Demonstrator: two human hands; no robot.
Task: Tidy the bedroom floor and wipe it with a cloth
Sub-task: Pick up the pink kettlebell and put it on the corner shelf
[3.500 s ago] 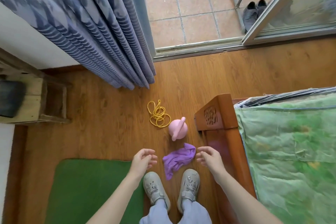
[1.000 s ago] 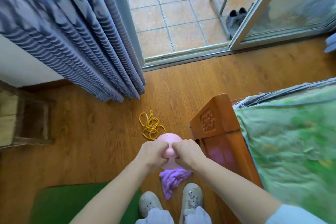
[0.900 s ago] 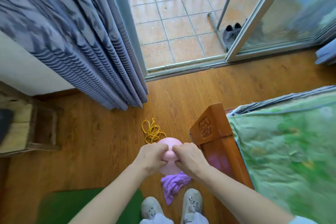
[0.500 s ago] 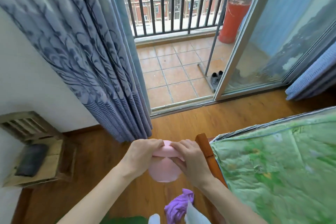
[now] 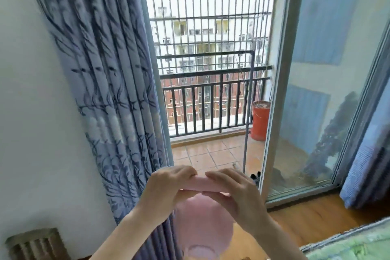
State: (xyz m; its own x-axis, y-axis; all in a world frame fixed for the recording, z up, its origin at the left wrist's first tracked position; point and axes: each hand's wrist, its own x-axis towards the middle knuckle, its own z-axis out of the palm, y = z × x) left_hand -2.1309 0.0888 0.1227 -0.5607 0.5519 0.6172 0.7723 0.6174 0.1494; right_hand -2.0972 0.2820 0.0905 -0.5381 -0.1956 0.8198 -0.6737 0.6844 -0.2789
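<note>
A pink kettlebell point(image 5: 203, 226) hangs in front of me at chest height. My left hand point(image 5: 166, 188) and my right hand point(image 5: 234, 192) both grip its pink handle from either side, fingers curled over the top. The round body hangs below the hands. The purple cloth and the yellow rope are out of view below the frame.
A blue patterned curtain point(image 5: 109, 91) hangs at the left beside the open balcony door point(image 5: 316, 91). An orange bucket point(image 5: 260, 120) stands on the tiled balcony. The green bed cover point(image 5: 354, 247) shows at the lower right, a wooden crate point(image 5: 35, 245) at the lower left.
Both hands took the kettlebell off the floor and raised it. My view rose from the floor to the balcony, so the cloth and rope dropped out of sight.
</note>
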